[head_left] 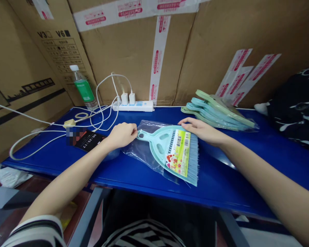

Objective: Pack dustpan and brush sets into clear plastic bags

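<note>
A light-blue dustpan (158,144) with a matching brush (193,159) nested in it lies before me, its handle pointing left. A bright printed label (179,151) wraps the brush. Beneath the set, a clear plastic bag (141,152) is spread on the blue table. My left hand (124,134) is closed at the handle's end, fingers pinched on it. With fingers stretched out, my right hand (198,129) touches the dustpan's upper right corner near the bristles.
Several bagged green and blue dustpan sets (216,109) are stacked at the back right. A power strip (134,106) with chargers, white cables (103,113), a bottle (84,88) and a phone (89,140) occupy the left. Cardboard (134,51) walls the back; a dark patterned fabric item (296,106) is at right.
</note>
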`<state>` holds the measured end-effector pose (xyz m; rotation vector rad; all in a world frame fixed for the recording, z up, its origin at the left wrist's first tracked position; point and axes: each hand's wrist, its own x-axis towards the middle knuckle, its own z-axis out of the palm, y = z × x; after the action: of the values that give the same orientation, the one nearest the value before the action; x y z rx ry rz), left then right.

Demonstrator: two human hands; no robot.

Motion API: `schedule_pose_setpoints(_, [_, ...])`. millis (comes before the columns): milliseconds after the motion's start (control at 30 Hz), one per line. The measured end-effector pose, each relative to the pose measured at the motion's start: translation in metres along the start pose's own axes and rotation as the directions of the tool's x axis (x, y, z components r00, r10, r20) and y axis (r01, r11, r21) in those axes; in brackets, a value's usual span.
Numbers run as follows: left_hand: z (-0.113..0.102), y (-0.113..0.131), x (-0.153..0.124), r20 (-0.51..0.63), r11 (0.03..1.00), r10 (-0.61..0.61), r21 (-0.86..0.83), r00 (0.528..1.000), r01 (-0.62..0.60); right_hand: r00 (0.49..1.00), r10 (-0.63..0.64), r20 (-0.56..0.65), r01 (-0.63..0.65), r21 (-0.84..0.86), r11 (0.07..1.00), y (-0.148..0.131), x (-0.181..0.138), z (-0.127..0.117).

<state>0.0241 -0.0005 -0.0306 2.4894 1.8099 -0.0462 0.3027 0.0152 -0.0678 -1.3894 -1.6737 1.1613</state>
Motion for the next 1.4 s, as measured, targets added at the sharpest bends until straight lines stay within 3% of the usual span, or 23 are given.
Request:
schedule_pose_setpoints(200, [-0.004,0.000,-0.002,0.028,0.999,-0.028,0.024,0.999,0.028,0.991,0.137,0.001,-0.135,0.181,0.974,-0.001,-0.002,0.004])
schedule_pose_setpoints(400, [-0.005,0.000,-0.003,0.073,0.998,-0.050,0.049,0.996,0.047,0.995,0.098,-0.011,-0.089,0.323,0.942,-0.005,-0.003,0.003])
schedule_pose_setpoints(733, [0.000,-0.002,-0.002,0.026,0.990,-0.023,0.142,0.999,0.020,0.985,0.148,0.086,-0.167,0.300,0.939,-0.012,-0.008,0.001])
schedule_pose_setpoints(1400, [-0.004,0.002,-0.004,0.022,0.971,-0.083,0.226,0.996,0.075,1.000,0.029,-0.004,-0.027,0.224,0.974,0.001,0.000,-0.002])
